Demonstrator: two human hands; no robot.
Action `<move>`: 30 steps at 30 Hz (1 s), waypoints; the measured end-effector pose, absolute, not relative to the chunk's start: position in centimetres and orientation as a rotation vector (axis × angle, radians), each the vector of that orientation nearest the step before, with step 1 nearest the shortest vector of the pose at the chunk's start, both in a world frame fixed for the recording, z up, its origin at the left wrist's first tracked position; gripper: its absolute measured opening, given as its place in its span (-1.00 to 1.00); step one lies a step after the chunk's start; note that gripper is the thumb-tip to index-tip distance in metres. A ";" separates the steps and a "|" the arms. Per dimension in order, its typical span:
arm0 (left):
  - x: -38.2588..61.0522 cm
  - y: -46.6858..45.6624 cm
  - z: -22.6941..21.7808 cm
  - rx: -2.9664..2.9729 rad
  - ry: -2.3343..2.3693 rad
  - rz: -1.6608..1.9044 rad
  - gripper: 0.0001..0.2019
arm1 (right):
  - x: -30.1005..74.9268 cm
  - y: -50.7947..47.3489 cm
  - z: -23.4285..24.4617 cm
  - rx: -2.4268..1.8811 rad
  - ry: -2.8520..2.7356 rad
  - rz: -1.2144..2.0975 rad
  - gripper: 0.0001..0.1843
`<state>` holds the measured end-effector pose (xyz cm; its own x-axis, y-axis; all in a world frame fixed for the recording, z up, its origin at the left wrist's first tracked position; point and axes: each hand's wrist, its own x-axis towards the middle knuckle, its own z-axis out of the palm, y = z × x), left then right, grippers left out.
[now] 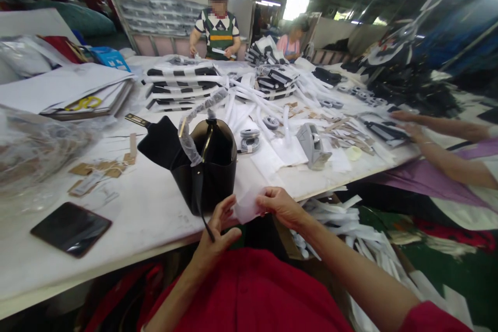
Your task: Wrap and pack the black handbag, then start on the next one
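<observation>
A black handbag (216, 176) stands on the table's near side, its flap folded out to the left and its handle (189, 135) wrapped in clear plastic. A thin black strap (199, 192) hangs down its front, the lower end lying against my left hand (218, 231). That hand is beside the bag's lower right, thumb and fingers apart, fingertips close to a thin translucent white sheet (245, 207); whether they touch it I cannot tell. My right hand (280, 206) pinches the right edge of this sheet between thumb and fingers, just over the table edge.
On the left of the table (143, 212) lie a phone (72, 228), cardboard tags (112, 168) and plastic bags (42, 150). A tape dispenser (311, 145) and wrapped straps (249, 140) stand behind the bag. A co-worker's hands (408, 124) work at right; another person (218, 26) stands opposite.
</observation>
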<state>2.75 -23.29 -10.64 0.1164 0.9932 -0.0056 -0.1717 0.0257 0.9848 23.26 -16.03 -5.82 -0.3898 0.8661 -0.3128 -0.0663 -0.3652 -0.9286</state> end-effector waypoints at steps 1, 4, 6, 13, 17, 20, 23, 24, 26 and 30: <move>3.1 -23.1 -10.4 1.132 1.022 1.172 -0.25 | 22.6 -16.5 -6.1 -1.148 -1.197 1.863 -0.55; 3.9 -22.8 -9.9 1.103 1.092 1.046 -0.53 | 21.3 -17.3 -6.8 -1.177 -1.202 1.893 -0.53; 4.1 -22.8 -10.1 1.041 1.161 1.031 -0.59 | 20.9 -17.4 -7.2 -1.169 -1.168 1.904 -0.53; 4.5 -23.0 -11.6 0.796 1.178 1.108 -0.53 | 20.8 -17.9 -7.9 -1.106 -1.215 1.923 -0.63; 4.2 -22.8 -11.0 0.826 1.208 1.079 -0.48 | 21.1 -17.8 -8.0 -1.196 -1.264 1.823 -0.68; 3.7 -22.7 -10.4 0.909 1.228 1.065 -0.48 | 22.6 -16.3 -7.1 -1.271 -1.336 1.615 -0.67; 3.3 -22.5 -10.5 0.988 1.278 0.994 -0.50 | 26.3 -13.7 -5.3 -1.346 -1.300 1.244 -0.64; 3.2 -22.3 -10.7 1.004 1.289 0.971 -0.50 | 27.8 -13.0 -4.6 -1.362 -1.263 1.135 -0.63; 3.4 -21.9 -11.3 1.034 1.308 0.943 -0.51 | 30.4 -12.4 -3.6 -1.397 -1.240 1.034 -0.61; 5.1 -20.6 -11.5 1.092 1.311 0.930 -0.51 | 31.3 -14.0 -4.1 -1.493 -1.366 1.385 -0.61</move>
